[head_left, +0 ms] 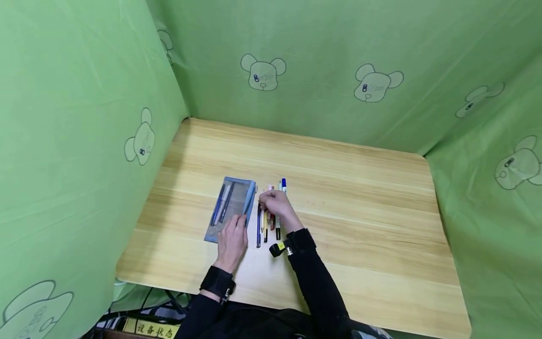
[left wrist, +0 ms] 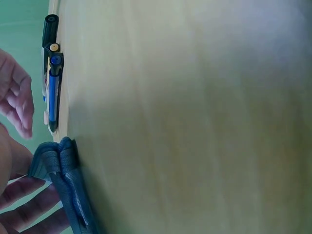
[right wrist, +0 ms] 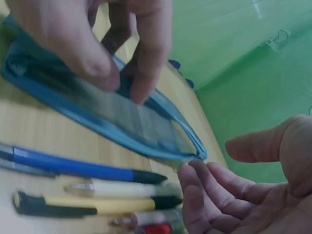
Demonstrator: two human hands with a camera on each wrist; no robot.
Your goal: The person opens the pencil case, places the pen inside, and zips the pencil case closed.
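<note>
Table stood before a green curtain; one pouch, several loose pens.
Pouch: lay under and ahead of the left hand, whose bent fingers touched its edge; whether they pinched it could not be told. Three pens: lay in or on the pouch, ahead of that hand. Loose pens: lay side by side beneath the right hand, its thumb apart from loosely bent fingers near the pouch's far corner.

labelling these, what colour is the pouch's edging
The pouch edging is blue, clearest in the right wrist view.
</note>
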